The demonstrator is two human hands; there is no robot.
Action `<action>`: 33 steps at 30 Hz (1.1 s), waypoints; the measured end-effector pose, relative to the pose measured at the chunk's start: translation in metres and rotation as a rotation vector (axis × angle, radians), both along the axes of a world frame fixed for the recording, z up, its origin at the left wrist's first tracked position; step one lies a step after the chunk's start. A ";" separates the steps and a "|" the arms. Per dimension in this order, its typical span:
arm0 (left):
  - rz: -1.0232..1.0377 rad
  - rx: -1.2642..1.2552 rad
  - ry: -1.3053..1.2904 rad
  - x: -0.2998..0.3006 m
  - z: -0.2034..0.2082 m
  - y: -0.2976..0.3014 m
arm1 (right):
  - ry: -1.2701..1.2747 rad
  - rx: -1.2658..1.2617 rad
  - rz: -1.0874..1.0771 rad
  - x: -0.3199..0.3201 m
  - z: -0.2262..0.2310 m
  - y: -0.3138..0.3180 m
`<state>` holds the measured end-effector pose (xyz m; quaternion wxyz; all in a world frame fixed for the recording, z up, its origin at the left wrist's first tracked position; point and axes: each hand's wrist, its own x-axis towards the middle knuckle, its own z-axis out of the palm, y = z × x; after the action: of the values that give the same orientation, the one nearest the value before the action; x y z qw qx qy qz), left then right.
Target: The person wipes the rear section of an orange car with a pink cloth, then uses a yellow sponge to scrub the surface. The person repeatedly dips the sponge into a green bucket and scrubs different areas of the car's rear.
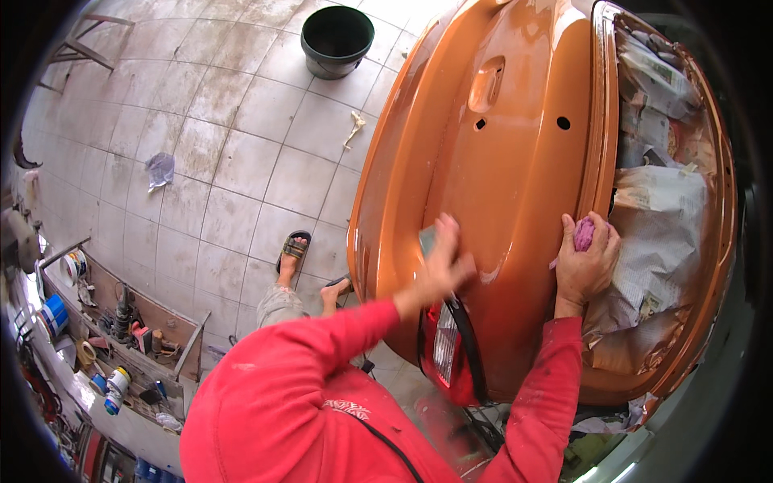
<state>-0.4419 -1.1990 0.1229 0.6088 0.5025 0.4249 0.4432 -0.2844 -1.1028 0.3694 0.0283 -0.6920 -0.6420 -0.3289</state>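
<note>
My left hand, smeared by motion, is over the orange car tailgate. A small grey-green flat piece shows at its finger side, pressed to the paint; its kind is unclear. Farther right, my right hand is closed round a crumpled purple cloth and rests by the rear window frame. Below my left hand is a tail lamp with red and clear parts and a black strip along its edge. Round and angular holes and a recess show in the tailgate's upper part.
Paper sheets cover the rear window opening. A dark bucket stands on the tiled floor, with a plastic scrap farther left. Tools and cans fill a wooden tray at lower left.
</note>
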 end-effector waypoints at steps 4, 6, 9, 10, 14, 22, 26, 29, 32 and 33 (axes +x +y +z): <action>0.068 -0.492 0.194 0.010 -0.026 0.055 | 0.031 -0.026 0.046 -0.015 -0.010 0.015; -0.148 -0.305 0.450 0.027 0.026 -0.005 | 0.090 -0.011 0.048 -0.014 -0.007 0.006; -0.413 -0.411 0.156 0.018 0.082 -0.034 | 0.125 0.019 -0.065 0.014 0.000 -0.014; -0.330 -0.445 0.299 0.016 0.056 -0.020 | 0.143 0.009 -0.061 0.008 -0.001 -0.009; -0.213 -0.719 0.412 0.006 0.053 0.021 | 0.188 0.014 -0.037 -0.007 -0.007 0.002; -0.135 -0.609 0.459 0.031 0.040 0.004 | 0.201 -0.005 -0.076 -0.010 -0.004 -0.001; -0.197 -0.660 0.175 0.035 0.109 -0.035 | 0.175 -0.001 -0.081 0.001 -0.006 -0.006; -0.282 -0.600 0.224 0.018 0.111 -0.029 | 0.203 -0.022 -0.099 -0.009 0.001 -0.012; -0.281 -0.666 0.265 0.002 0.052 0.004 | 0.223 -0.010 -0.059 -0.020 -0.002 -0.012; -0.264 -0.709 0.213 0.001 0.039 0.010 | 0.210 0.000 -0.059 -0.014 -0.006 -0.012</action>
<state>-0.4414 -1.1886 0.1623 0.7489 0.3547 0.5440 0.1323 -0.2983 -1.1151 0.3631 0.0854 -0.7413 -0.6148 -0.2552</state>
